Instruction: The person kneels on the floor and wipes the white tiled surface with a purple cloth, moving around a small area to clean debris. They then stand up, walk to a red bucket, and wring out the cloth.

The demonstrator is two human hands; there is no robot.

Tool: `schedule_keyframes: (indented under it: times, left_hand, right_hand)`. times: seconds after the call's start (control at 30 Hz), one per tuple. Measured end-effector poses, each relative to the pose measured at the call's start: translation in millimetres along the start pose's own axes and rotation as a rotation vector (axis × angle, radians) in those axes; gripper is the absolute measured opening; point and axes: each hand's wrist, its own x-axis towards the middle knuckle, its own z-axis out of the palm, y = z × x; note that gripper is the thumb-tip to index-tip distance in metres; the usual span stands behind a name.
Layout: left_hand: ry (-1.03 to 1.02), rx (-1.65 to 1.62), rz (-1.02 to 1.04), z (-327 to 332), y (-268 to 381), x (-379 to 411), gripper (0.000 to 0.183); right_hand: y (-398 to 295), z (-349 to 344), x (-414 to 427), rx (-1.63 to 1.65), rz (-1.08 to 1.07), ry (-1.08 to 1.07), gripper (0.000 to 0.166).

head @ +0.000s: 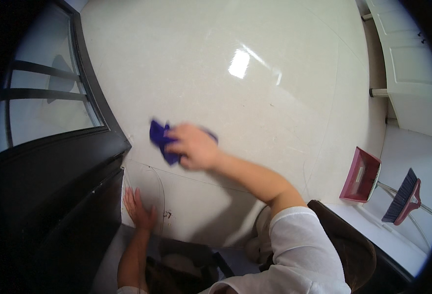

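Note:
My right hand [194, 147], slightly blurred, grips a crumpled dark purple cloth [160, 137] against or just over the glossy pale tiled floor [216, 92]. Part of the cloth sticks out beyond my knuckles on the far side. Lower down on the left, my left hand [140, 211] lies with its fingers spread on the floor, close to the dark door's edge, and holds nothing. A thin curved scratch runs across the tile beside it, with small dark marks [168, 214] nearby.
A dark door with barred glass panes [102, 106] stands along the left. At the right are a red dustpan [361, 176] and a broom with dark bristles [401, 198]. White cabinets on short legs [410, 66] line the upper right.

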Motion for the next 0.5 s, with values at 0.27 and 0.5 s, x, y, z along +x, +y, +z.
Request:
schedule_keyframes:
  times: [0.27,0.5]
  left_hand:
    - [0.072,-0.051,0.043,-3,5,5,0.074]
    - [0.118,-0.054,0.042,-3,7,4,0.074]
  right_hand:
    - [-89,45,-93,0.665,0.387,-0.218,0.047]
    - [-25,-63,-69,1.129,0.978,0.188,0.047]
